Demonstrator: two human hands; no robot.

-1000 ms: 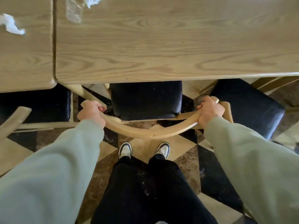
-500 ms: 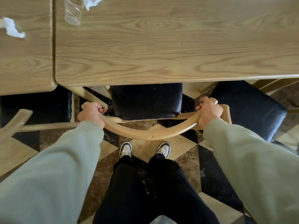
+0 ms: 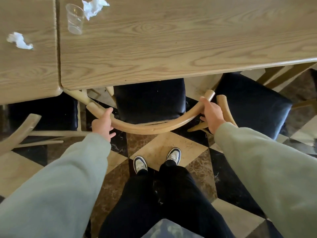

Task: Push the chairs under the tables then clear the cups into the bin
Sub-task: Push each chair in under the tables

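The middle chair (image 3: 149, 100) has a black seat, partly tucked under the wooden table (image 3: 171, 48). Its curved wooden back rail (image 3: 145, 129) runs between my hands. My left hand (image 3: 103, 123) rests on the rail's left end with the thumb along the wood and the fingers spread apart. My right hand (image 3: 211, 115) is loosely wrapped around the rail's right end. A clear plastic cup (image 3: 75, 19) stands upright near the table's far left corner.
Crumpled tissues lie by the cup (image 3: 94, 7) and on the adjoining left table (image 3: 19, 41). A black-seated chair stands on each side, left (image 3: 42, 112) and right (image 3: 248, 103), the right one's rail close to my right hand. My feet stand on a checkered marble floor (image 3: 163, 145).
The chair has slid a little further under the table. My left hand's firm grip on the rail has loosened and its fingers have opened. More of the tabletop and the cup have come into view.
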